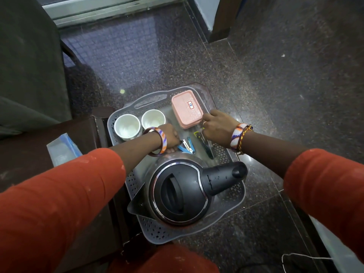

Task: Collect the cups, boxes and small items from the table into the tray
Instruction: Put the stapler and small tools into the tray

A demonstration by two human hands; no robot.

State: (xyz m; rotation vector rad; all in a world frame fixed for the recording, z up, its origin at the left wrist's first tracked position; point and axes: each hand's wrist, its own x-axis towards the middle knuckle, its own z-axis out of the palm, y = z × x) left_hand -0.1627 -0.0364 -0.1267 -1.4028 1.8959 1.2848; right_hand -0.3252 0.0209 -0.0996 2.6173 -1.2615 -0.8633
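A grey perforated tray [226,156] sits on a small dark table [82,131]. Two empty white cups [127,126] [153,118] stand side by side at the tray's far left. A pink lidded box [186,108] with a small label lies at the far right. A blue stapler [188,147] and a long dark tool with a yellow end [206,147] lie mid-tray. My left hand [171,136] curls its fingers round the stapler's left end. My right hand [216,127] grips the near corner of the pink box.
A black and steel electric kettle [177,192] fills the near half of the tray, its handle pointing right. A clear plastic bag [63,148] lies on the table to the left. Dark speckled floor surrounds the table, with a white cable [295,257] at bottom right.
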